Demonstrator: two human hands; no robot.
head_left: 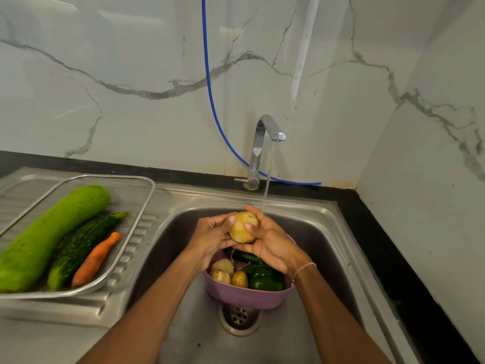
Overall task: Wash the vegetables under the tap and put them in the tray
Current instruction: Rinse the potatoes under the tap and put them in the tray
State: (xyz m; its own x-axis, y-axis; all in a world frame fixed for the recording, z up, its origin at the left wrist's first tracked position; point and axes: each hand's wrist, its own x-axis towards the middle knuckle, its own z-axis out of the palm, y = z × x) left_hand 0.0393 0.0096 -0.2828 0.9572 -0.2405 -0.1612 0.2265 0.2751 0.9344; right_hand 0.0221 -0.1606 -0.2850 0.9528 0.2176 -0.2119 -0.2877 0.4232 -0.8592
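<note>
A yellow potato is held between my left hand and my right hand over the sink, just left of the water stream from the running tap. Below my hands a pink colander bowl holds three potatoes, a green bell pepper and a dark cucumber. On the drainboard at left the wire mesh tray carries a large pale green gourd, a dark bitter gourd and a carrot.
The steel sink has its drain right in front of the bowl. A blue hose hangs down the marble wall behind the tap. Black countertop borders the sink at the right.
</note>
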